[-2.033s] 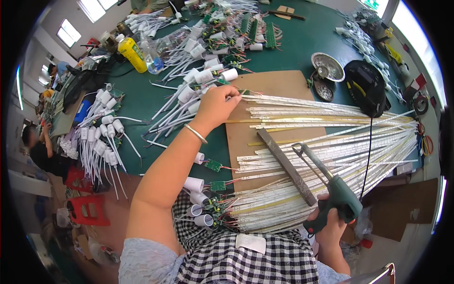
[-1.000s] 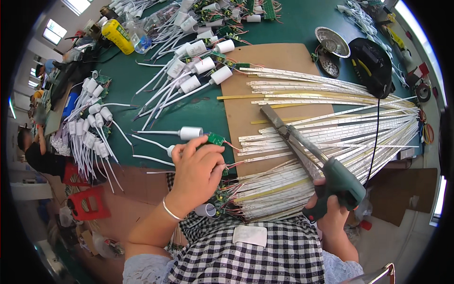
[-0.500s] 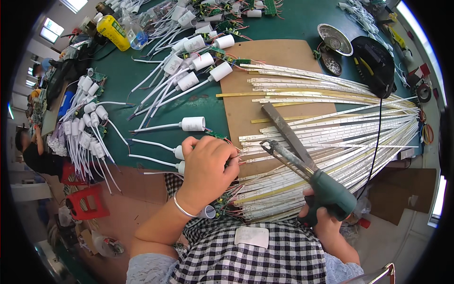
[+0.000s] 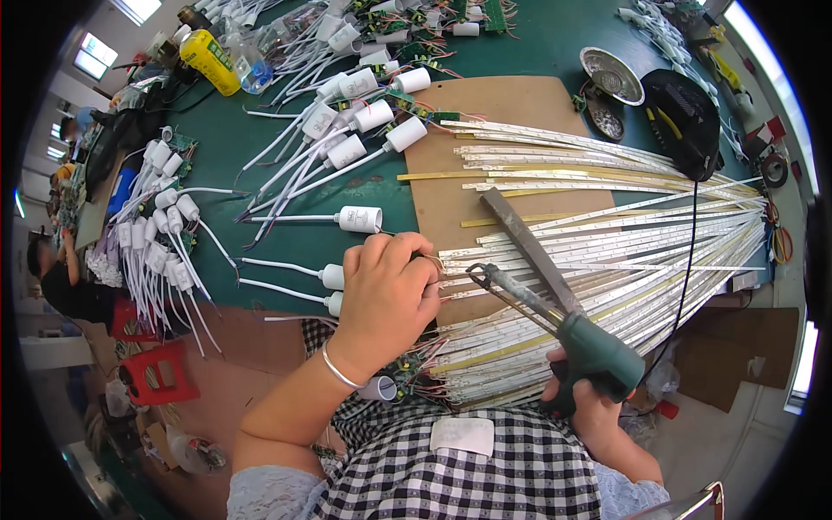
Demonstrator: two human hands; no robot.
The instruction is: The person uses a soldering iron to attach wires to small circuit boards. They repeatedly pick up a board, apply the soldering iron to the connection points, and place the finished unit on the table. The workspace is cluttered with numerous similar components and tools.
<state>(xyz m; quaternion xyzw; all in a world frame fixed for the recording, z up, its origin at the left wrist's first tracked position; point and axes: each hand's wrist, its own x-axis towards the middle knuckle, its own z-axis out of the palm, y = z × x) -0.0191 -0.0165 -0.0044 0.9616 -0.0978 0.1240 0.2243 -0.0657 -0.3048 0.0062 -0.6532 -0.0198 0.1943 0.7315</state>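
Looks like partway: lower-centre light strips (image 4: pixel 490 353) have wires (image 4: pixel 430 349) on, upper-centre ones mostly seem bare. Left hand (image 4: pixel 381 303) curls by mid-frame strip ends, can't tell if pinching; right hand (image 4: pixel 594 412) wraps the green soldering gun (image 4: pixel 600 351).

Reference: brown board (image 4: pixel 511 100), flat on green desk (image 4: pixel 381 192).

Left hand (image 4: pixel 386 290) at the board's left edge; fingers bunched by the ends of thin white strips (image 4: pixel 659 227). Anything pinched is hidden from view.

Right hand (image 4: pixel 598 412) on the board's near side, wrapped around a green soldering gun (image 4: pixel 602 355); its tip points leftward over the board, contact undetermined.

Dark bar (image 4: pixel 529 243) slants across the strips, over the board. Strips fan in past the board's right edge.

Left of board: white cylindrical housings (image 4: pixel 360 219) with cables. Right of board: metal bowl (image 4: pixel 611 76), then black cap (image 4: pixel 685 121). Well left of board: red stool (image 4: pixel 160 373).
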